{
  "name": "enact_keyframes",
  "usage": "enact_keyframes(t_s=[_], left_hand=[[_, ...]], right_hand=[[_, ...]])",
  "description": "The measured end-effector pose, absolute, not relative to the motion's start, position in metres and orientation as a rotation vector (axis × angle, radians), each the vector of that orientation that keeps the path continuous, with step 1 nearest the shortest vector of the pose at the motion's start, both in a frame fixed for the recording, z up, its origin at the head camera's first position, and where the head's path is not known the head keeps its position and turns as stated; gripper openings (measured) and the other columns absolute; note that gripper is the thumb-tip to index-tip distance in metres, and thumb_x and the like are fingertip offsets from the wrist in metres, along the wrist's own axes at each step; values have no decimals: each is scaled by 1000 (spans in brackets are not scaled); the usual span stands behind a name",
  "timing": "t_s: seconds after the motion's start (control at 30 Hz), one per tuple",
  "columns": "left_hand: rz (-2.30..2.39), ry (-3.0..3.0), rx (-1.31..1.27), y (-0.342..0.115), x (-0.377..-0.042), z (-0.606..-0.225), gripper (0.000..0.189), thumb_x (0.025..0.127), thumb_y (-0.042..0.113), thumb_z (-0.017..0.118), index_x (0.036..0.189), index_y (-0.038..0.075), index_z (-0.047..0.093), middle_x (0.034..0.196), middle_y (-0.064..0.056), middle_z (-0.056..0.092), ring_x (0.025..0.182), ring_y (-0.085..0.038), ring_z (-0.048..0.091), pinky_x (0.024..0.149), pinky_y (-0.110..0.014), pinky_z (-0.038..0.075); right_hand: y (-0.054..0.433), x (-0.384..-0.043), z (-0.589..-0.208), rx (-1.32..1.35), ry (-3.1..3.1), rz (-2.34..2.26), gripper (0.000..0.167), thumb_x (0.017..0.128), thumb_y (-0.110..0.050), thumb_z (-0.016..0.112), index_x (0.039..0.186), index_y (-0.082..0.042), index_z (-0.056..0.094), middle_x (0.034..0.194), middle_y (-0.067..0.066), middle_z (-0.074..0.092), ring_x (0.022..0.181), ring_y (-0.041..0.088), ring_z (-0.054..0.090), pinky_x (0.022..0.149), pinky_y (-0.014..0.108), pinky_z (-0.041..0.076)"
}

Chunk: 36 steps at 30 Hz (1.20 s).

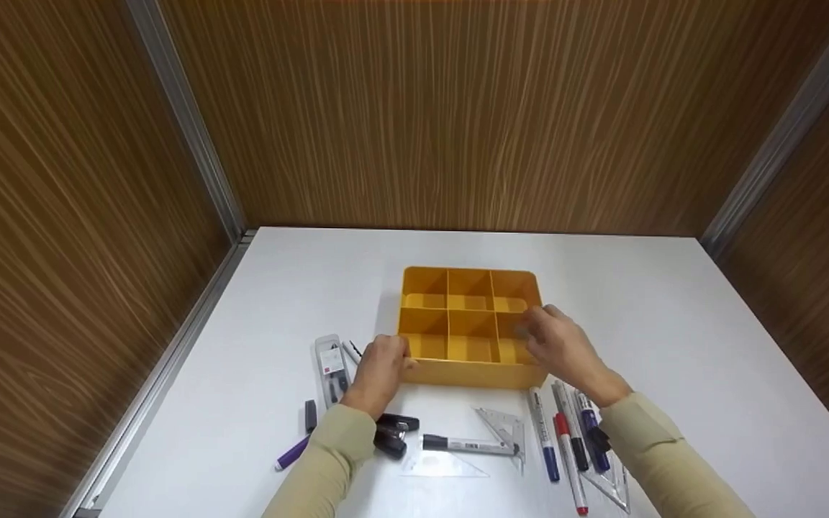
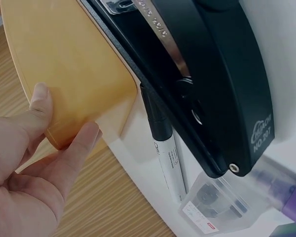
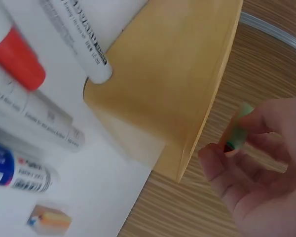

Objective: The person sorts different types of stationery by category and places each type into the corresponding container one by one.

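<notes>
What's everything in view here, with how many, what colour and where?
Tray: one, yellow, mid-table
Stapler: one, black, nearer the person than the tray
Case: one, clear, left of the tray
Purple pen: one, purple, far left
Small piece: one, dark grey, beside the purple pen
Left and middle markers: two, white with black, by the case; before the tray
Right-side markers: at least four, white or blue, front right
Set squares: at least three, clear, front middle and right
Block: one, pale orange, blurred, by the right-side markers
Table: one, white, beneath
Panels: three, brown, around
Posts: two, grey, back corners
Pinched object: one, greenish, blurred, right grip
Sleeves: two, beige, front
Grips: two, left holding tray's corner
</notes>
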State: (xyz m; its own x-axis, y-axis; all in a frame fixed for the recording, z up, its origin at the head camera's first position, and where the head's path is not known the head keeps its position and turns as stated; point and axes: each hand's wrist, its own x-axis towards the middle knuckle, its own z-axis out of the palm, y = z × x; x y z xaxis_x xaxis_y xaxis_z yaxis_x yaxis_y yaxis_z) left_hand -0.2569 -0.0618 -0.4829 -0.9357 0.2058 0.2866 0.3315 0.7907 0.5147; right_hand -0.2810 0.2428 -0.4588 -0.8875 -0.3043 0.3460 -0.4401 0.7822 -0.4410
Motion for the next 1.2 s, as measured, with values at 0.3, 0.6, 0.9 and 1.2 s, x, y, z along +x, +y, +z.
enact_keyframes(t_s=[0.3,0.6,0.9,1.2], left_hand=[[-755,-2697,-435,-64,-256,-485,22,74,21,78,70,3,67,69,-11,68,65,-25,66,56,-34,51],[-778,-2740,-412,-64,-254,-483,20,75,21,77,72,3,68,71,-11,69,67,-25,67,59,-34,53],[-804,-2751,-408,-65,-255,-481,22,76,22,78,71,3,68,72,-11,70,66,-24,66,58,-33,52],[-760,-2733,-446,-59,-255,-483,19,76,18,79,72,2,68,70,-10,69,66,-23,66,58,-32,52]], right_hand=[[213,-302,-470,625,-2733,532,7,87,-4,70,91,-2,64,82,16,68,75,32,67,62,44,57],[206,-310,-478,597,-2868,532,7,87,-1,68,94,-3,69,84,15,72,73,28,68,67,45,59],[208,-316,-485,626,-2968,546,4,83,-1,70,80,1,71,76,14,70,68,21,60,65,43,55],[224,-313,-485,677,-2904,634,15,82,4,60,69,-1,65,63,7,61,58,15,47,52,30,42]])
